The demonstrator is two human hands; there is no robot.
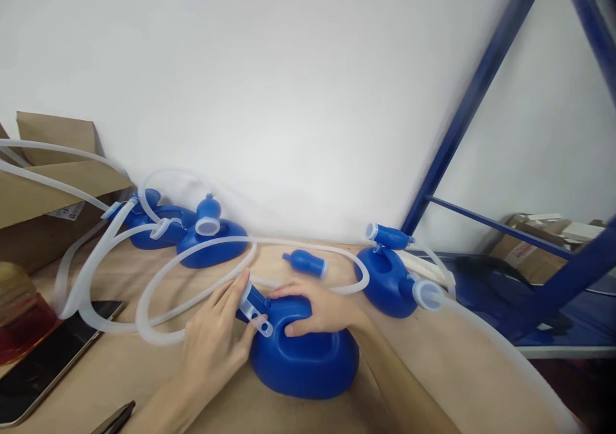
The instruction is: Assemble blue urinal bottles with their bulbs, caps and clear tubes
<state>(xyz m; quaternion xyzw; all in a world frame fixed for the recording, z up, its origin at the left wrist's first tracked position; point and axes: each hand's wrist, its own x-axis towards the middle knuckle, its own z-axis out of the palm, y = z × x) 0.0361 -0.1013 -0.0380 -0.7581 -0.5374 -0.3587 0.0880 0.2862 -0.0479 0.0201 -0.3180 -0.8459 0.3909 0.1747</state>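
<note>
A blue plastic bottle with a handle lies on the brown table right in front of me. My right hand rests on top of it, fingers curled over the handle. My left hand pinches the translucent cap and tube end at the bottle's neck. A long translucent white tube loops away from there to the left. A loose blue connector lies just behind my hands.
More blue bottles stand at the back left and at the right, each with tubing. A cardboard box sits far left. A phone and a red-filled container lie near left. A blue rack frame rises at the right.
</note>
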